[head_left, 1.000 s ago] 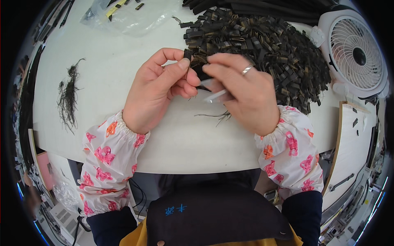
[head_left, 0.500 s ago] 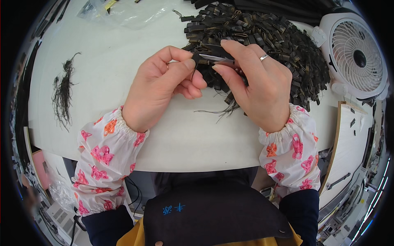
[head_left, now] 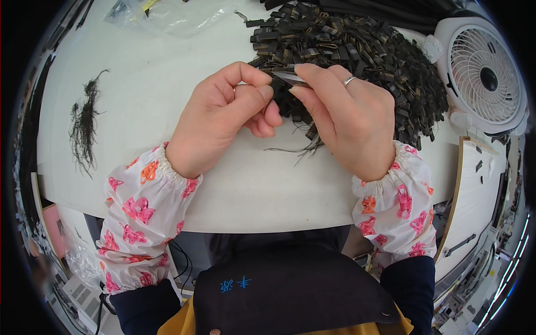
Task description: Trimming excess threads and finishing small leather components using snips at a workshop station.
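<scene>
Head view shows both hands meeting at the near edge of a heap of small black pieces [head_left: 357,56] on the white table [head_left: 167,111]. Left hand [head_left: 223,120] pinches 1 black piece [head_left: 277,89] between thumb and forefinger; right hand [head_left: 349,120] grips a thin silvery tool [head_left: 290,77] whose tip touches that piece. Loose dark threads [head_left: 304,148] lie just beneath the hands, and a bigger tuft [head_left: 84,125] sits far left. The step looks like trimming threads off the piece; next calls for a steady pinch.
</scene>
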Motion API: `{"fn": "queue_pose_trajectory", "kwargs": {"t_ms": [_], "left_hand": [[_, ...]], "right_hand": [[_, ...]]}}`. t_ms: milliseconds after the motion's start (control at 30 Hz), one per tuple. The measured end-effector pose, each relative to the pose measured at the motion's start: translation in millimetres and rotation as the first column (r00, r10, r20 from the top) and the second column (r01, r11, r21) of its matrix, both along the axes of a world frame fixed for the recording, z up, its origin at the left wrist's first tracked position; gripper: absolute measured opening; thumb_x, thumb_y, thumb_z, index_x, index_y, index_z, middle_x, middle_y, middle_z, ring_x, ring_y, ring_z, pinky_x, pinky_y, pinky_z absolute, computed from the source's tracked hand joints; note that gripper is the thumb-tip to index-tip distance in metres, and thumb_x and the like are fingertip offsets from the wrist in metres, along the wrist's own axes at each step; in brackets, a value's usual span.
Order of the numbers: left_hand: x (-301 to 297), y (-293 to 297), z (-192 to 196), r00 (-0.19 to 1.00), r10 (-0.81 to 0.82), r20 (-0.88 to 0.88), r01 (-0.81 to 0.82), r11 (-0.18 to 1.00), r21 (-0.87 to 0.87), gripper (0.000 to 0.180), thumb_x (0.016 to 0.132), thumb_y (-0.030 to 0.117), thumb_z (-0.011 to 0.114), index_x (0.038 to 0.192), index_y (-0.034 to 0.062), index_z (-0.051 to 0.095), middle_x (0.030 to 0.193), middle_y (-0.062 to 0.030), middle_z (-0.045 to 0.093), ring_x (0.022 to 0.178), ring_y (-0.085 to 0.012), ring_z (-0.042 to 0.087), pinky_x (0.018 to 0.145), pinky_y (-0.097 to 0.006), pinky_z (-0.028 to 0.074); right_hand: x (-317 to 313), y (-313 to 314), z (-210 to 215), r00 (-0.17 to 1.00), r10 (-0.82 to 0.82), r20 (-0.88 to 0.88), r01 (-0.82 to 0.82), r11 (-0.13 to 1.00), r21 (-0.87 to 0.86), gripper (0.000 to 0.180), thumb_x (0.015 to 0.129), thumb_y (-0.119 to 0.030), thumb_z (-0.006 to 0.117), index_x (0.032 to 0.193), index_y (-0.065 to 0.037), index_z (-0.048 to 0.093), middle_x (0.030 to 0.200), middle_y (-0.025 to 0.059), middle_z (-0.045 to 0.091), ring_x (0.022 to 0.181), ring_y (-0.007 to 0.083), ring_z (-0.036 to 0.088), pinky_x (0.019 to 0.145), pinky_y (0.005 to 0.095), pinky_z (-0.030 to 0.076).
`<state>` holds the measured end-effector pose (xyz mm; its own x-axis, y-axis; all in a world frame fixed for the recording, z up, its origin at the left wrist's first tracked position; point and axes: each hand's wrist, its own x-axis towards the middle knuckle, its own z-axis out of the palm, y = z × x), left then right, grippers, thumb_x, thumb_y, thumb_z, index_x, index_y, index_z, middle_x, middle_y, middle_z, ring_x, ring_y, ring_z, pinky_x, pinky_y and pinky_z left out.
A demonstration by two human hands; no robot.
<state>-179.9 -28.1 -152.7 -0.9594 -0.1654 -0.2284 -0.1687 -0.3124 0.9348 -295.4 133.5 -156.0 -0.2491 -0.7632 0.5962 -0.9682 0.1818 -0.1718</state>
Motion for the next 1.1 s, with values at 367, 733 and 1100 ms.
{"fn": "queue_pose_trajectory", "kwargs": {"t_ms": [367, 733, 1100], "left_hand": [[-1.7, -8.2, 5.7, 0.972, -0.214, 0.093, 0.219, 0.974, -0.056, 0.014, 0.091, 0.013, 0.050, 0.099, 0.0021, 0.053, 0.070, -0.0006, 0.059, 0.060, -0.0055, 0.054, 0.058, -0.019, 0.045], [-0.2, 11.7, 3.5, 0.997, -0.027, 0.066, 0.040, 0.979, -0.201, 0.017, 0.089, 0.009, 0.052, 0.102, -0.0025, 0.054, 0.067, -0.0028, 0.060, 0.056, -0.0062, 0.055, 0.055, -0.019, 0.047], [-0.1, 2.1, 6.0, 0.994, 0.068, 0.088, -0.066, 0.997, -0.029, 0.012, 0.087, 0.012, 0.055, 0.089, 0.0002, 0.054, 0.066, -0.0055, 0.061, 0.054, -0.0079, 0.055, 0.052, -0.019, 0.045]], "right_hand": [[-7.7, -3.1, 0.7, 0.827, 0.329, 0.456, -0.289, 0.944, -0.159, 0.038, 0.061, 0.010, 0.064, 0.096, -0.005, 0.063, 0.073, 0.0057, 0.059, 0.059, 0.0182, 0.058, 0.051, 0.0266, 0.046], [4.8, -6.6, -6.9, 0.806, 0.184, 0.563, -0.114, 0.981, -0.158, 0.015, 0.076, 0.002, 0.065, 0.090, 0.000, 0.059, 0.072, 0.0043, 0.060, 0.061, 0.0063, 0.051, 0.052, 0.0190, 0.040], [1.5, -4.9, -4.6, 0.991, -0.020, 0.133, 0.039, 0.990, -0.139, 0.035, 0.066, -0.018, 0.073, 0.097, -0.010, 0.059, 0.069, 0.0019, 0.054, 0.055, 0.0195, 0.056, 0.046, 0.0290, 0.044]]}}
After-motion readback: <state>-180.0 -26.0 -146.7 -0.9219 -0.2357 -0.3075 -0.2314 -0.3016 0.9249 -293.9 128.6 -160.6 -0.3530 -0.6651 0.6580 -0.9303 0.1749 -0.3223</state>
